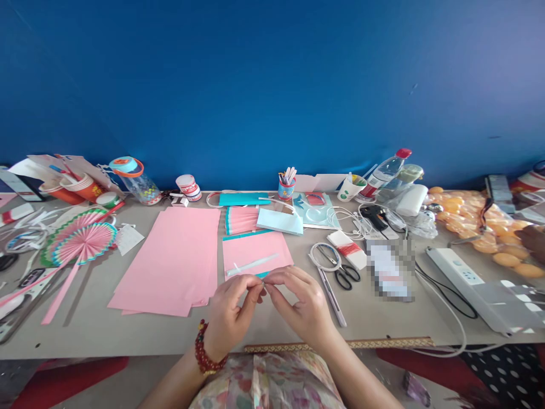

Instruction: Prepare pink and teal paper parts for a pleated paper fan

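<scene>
My left hand and my right hand meet fingertip to fingertip over the front of the table. Both are closed in a pinch; whatever lies between the fingers is too small to make out. Just beyond them is a pink sheet with blue edges, partly covered by my fingers. A thin whitish strip rests on that sheet. Behind it are a pleated pink paper with a blue edge and a pale blue folded paper.
Pink paper sheets lie to the left, beyond them a pleated paper fan. Black-handled scissors, a pen-like stick and a glue gun lie to the right. A power strip sits farther right.
</scene>
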The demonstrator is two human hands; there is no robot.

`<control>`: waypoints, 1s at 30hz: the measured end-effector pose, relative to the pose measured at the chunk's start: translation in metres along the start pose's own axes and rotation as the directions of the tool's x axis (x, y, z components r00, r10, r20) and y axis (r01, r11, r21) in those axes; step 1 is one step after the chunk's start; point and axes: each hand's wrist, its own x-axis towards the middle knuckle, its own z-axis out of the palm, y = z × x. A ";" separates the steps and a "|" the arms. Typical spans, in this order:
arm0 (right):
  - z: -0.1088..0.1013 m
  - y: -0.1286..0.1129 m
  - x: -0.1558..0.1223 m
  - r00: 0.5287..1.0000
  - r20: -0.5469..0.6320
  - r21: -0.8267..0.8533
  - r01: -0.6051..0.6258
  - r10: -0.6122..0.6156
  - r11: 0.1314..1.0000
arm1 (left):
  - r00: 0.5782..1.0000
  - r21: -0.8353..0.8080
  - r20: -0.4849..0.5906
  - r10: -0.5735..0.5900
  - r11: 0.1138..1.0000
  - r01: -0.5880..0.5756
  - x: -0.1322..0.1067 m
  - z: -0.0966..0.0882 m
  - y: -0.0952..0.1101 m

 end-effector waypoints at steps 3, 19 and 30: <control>0.002 0.002 0.000 1.000 0.005 0.021 -0.015 0.015 1.000 | 1.000 -0.022 0.010 -0.022 1.000 0.022 0.000 -0.001 0.000; -0.001 0.011 0.001 0.992 0.019 -0.027 -0.127 0.128 0.991 | 0.973 -0.301 0.123 -0.194 0.927 0.223 0.001 -0.003 0.000; -0.073 0.101 0.010 0.913 -0.183 -0.278 -0.405 0.366 0.871 | 0.949 -0.718 0.079 -0.305 0.643 0.266 -0.003 -0.028 -0.018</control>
